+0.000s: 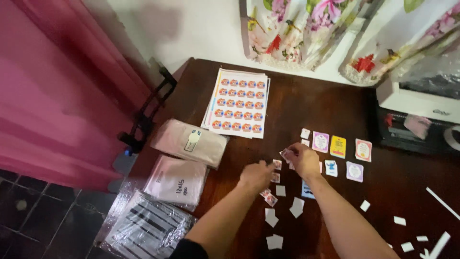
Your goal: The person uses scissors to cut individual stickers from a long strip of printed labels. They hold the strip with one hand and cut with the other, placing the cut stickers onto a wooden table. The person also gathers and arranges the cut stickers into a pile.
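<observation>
Right hand: my right hand (pixel 304 160) pinches one small sticker (pixel 285 154), at my fingertips, below the sticker sheets (pixel 237 103).
Left hand: my left hand (pixel 255 175) curls by another sticker (pixel 277 164); grip unclear.
Cards: five coloured cards (pixel 338 147) right of my hands.
Packets: three packets (pixel 189 141) left of them.

Two hands work over the dark table (pixel 297 100): the left hand (pixel 255 175) and the right hand (pixel 304 159). Far and left of them lies one stack of printed sticker sheets (pixel 238 102). At the left edge sit three packs of clear bags (pixel 177 180) (one near, two farther). Right of the hands, about five coloured cards (pixel 338 147) lie face up, one yellow. Near the hands, roughly nine small white paper scraps (pixel 297 207) are scattered; the exact number is unclear.
</observation>
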